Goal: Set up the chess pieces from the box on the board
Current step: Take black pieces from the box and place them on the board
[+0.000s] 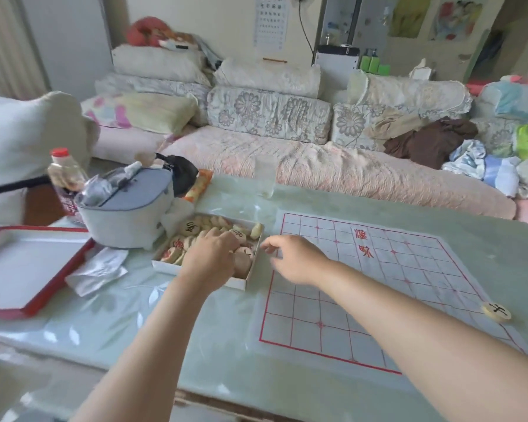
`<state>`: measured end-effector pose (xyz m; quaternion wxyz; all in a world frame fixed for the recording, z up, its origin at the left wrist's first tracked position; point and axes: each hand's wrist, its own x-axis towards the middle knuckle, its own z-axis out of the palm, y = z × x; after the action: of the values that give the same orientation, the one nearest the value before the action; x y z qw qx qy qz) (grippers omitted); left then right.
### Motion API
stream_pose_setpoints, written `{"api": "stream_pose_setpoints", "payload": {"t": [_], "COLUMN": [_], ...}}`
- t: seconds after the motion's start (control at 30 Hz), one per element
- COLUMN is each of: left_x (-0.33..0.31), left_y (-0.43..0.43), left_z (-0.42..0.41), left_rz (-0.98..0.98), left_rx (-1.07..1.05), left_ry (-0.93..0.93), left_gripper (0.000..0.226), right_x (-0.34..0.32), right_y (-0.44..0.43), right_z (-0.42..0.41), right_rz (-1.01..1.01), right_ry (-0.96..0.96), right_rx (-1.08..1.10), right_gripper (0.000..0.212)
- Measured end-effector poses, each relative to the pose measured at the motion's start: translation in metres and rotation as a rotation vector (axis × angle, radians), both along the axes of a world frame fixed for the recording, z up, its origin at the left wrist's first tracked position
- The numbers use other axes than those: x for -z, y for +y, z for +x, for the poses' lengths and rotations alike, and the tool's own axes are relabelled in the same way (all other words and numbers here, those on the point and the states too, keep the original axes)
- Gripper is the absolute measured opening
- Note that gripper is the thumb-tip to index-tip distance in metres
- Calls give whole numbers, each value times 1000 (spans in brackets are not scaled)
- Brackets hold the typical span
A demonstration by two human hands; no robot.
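Note:
A shallow white box (195, 271) holds several round wooden chess pieces (195, 229) with red or black characters. To its right lies a white paper board (378, 281) with a red grid. One piece with a black character (496, 312) stands on the board's near right corner. My left hand (209, 261) reaches into the box, fingers curled down among the pieces; whether it grips one is hidden. My right hand (293, 258) hovers at the board's left edge beside the box, fingers loosely apart and holding nothing.
A red-edged box lid (19, 269) lies at the left. A grey pouch (128, 211), a red-capped bottle (63, 172), crumpled plastic (99, 269) and a clear glass (265, 179) stand behind the box. A sofa with cushions (287, 153) runs beyond the table.

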<state>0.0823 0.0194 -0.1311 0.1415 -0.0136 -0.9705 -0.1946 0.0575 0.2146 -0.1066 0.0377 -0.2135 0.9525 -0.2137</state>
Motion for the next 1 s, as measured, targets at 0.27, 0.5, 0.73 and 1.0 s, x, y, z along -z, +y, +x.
{"api": "stream_pose_setpoints", "payload": {"t": [0.27,0.5,0.73,1.0], "left_x": [8,10,-1,-10], "left_y": [-16,-26,-26,-30], "left_z": [-11,-22,-24,-26], "left_rz": [-92,80,206,434], "left_rx": [101,50,57,-68], "left_ry": [-87,-168,9,65], "left_gripper": [35,30,42,40], "right_x": [16,21,3,-5], "right_y": [-61,-62,-64,-68], "right_z": [-44,-68,-67,-69], "right_rz": [307,127,-369,-471], "right_ry": [30,-44,-204,-232], "right_rx": [-100,-63,33,73], "right_gripper": [40,30,18,24]}}
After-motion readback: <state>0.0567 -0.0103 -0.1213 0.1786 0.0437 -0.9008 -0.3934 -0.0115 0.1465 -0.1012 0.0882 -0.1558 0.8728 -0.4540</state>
